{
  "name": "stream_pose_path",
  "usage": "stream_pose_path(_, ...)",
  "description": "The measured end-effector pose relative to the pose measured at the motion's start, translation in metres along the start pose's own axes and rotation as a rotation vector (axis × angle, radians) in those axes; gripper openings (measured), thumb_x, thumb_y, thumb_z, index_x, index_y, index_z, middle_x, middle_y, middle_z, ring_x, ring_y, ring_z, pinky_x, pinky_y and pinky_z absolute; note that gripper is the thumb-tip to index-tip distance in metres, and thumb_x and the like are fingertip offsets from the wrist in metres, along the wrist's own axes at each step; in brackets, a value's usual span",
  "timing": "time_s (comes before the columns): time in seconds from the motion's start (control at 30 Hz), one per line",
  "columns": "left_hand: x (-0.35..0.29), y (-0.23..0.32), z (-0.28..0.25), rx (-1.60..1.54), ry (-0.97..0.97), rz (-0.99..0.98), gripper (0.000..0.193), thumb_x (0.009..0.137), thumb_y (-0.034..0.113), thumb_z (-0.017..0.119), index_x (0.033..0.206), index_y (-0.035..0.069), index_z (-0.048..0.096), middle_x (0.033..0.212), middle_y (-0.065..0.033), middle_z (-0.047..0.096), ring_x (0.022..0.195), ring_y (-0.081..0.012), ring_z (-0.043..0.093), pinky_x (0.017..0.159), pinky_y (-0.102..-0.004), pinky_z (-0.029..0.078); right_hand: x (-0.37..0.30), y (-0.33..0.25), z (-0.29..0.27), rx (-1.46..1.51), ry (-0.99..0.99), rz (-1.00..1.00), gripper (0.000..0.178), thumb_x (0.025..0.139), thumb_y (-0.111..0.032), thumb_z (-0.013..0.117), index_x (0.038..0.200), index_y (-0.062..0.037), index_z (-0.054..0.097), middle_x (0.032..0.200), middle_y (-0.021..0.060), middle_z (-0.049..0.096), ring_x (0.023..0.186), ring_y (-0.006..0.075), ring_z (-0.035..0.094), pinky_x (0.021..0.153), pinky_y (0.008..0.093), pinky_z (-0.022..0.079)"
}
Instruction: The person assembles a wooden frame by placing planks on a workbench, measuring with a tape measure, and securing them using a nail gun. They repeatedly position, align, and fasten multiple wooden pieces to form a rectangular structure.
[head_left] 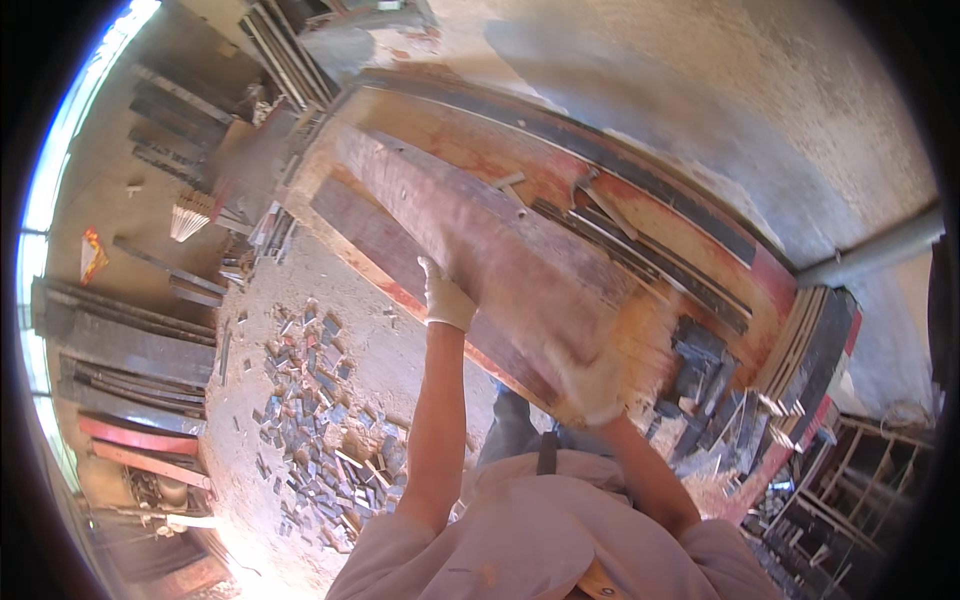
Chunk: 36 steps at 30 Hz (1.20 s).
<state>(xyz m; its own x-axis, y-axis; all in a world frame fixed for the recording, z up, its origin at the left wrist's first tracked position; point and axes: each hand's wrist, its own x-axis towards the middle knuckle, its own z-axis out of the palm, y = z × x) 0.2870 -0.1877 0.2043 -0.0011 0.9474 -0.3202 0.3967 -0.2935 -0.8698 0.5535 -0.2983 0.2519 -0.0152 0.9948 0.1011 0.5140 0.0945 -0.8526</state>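
A long, worn reddish-brown wooden board (470,210) slants across the workbench, its near right part blurred by motion. My left hand (448,300), in a pale glove, grips the board's near edge, its other fingers partly hidden by the wood. Against the board's right end is my right hand (590,388), also gloved; its fingers are too smeared to read. Beneath the board, along the bench's near side, lies a second reddish board (365,220). A hammer (584,188) rests farther back, beside several narrow dark strips (650,262).
The wooden workbench (430,110) stands close to a wall. Small wood offcuts (320,430) litter the floor to my left. Planks (130,330) are stacked at the far left. Dark blocks (700,355) and stacked boards (812,345) crowd the right, near a metal rack (860,470).
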Motion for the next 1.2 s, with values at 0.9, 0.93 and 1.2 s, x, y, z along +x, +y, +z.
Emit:
stream_pose_path(0.9,-0.136,-0.116,-0.064,2.077,-0.391,-0.394,0.056,0.101,0.027,0.064,0.138,-0.010,0.042,0.105,-0.0147,0.062,0.095,-0.0273,0.064,0.095,-0.0404,0.054,0.021,-0.220,-0.039,0.139,0.127,-0.748,0.027,0.085,-0.026,0.082,0.094,-0.0063,0.065,0.075,0.0133,0.057,0.060,0.0335,0.060,0.053,0.0444,0.047)
stream_pose_path(0.93,-0.140,-0.115,-0.066,2.127,-0.505,-0.476,0.060,0.100,0.028,0.066,0.139,-0.010,0.041,0.109,-0.0158,0.062,0.099,-0.0281,0.063,0.101,-0.0419,0.053,0.021,-0.223,-0.040,0.150,0.130,-0.734,0.027,0.085,-0.026,0.081,0.095,-0.0061,0.066,0.076,0.0135,0.058,0.061,0.0335,0.060,0.053,0.0448,0.047)
stream_pose_path(1.2,-0.062,-0.114,0.022,2.312,-0.234,0.020,0.046,0.099,0.029,0.066,0.125,-0.007,0.053,0.095,-0.0118,0.064,0.085,-0.0236,0.064,0.086,-0.0389,0.055,0.025,-0.224,-0.034,0.108,0.192,-0.703,0.029,0.087,-0.027,0.080,0.103,-0.0055,0.068,0.081,0.0132,0.059,0.067,0.0337,0.063,0.054,0.0435,0.048)
